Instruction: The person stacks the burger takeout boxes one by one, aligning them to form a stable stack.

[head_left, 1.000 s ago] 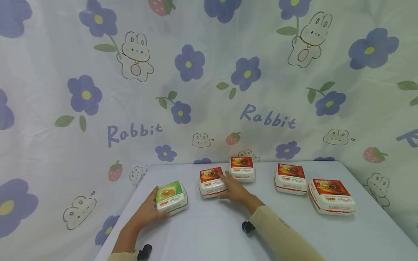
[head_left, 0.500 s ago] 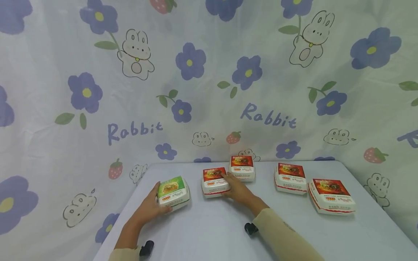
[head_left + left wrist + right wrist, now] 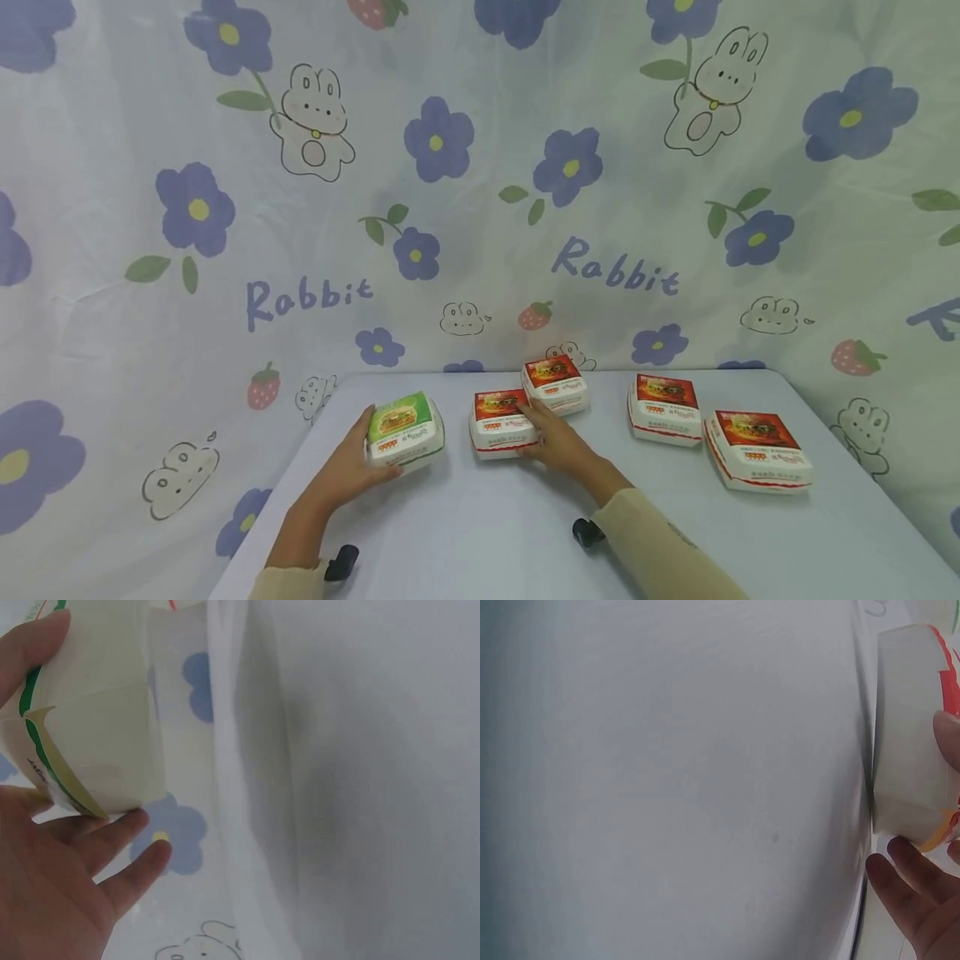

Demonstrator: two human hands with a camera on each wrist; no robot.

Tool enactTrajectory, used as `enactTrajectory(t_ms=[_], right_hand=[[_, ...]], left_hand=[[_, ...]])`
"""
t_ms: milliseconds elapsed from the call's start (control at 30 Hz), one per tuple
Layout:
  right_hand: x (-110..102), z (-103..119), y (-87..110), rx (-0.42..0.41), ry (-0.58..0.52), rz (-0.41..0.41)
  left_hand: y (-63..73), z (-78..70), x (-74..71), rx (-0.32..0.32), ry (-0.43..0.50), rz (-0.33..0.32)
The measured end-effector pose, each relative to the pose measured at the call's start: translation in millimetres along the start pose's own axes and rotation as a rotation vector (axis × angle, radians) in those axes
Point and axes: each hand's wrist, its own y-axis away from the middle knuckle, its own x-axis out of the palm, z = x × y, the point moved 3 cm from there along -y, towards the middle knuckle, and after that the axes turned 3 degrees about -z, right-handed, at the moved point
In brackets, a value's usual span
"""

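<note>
My left hand (image 3: 347,468) grips a green-topped burger box (image 3: 407,432) at its left side, thumb at the near edge. In the left wrist view the white underside of that burger box (image 3: 101,750) shows, tilted and raised from the cloth. My right hand (image 3: 561,443) holds a red-topped burger box (image 3: 495,429) by its right side, thumb in front and fingers behind. Its plain white wall (image 3: 907,735) stands close to the cloth in the right wrist view. Just behind it, a second red-topped burger box (image 3: 558,392) sits askew near my right fingertips.
Two more red-topped boxes stand to the right, one farther back (image 3: 663,412) and one nearer (image 3: 759,454). A white cloth covers the table (image 3: 480,533). Behind it hangs a curtain (image 3: 480,200) printed with flowers and rabbits.
My left hand has raised the green burger box and carried it slightly right and away. My right hand has slid its red box a little right, and the red box behind has turned askew.
</note>
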Motion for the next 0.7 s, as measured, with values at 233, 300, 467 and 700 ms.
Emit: enactTrajectory(t_ms=[233,300,467,700], right_hand=[[-4,6,10.3,-0.003,0.003,-0.001],[-5,7,14.5,-0.016,0.014,-0.003],[-7,7,26.8,-0.024,0.024,0.000],[-14,5,42.7,-0.004,0.043,-0.005]], left_hand=[[-1.2,-8.4,1.0,0.018,0.021,-0.006],[-1.5,-10.3,2.2,0.022,0.026,-0.003],[-2.7,-16.0,4.3,0.037,0.035,0.001],[-5.0,-23.5,5.7,0.048,0.043,0.010]])
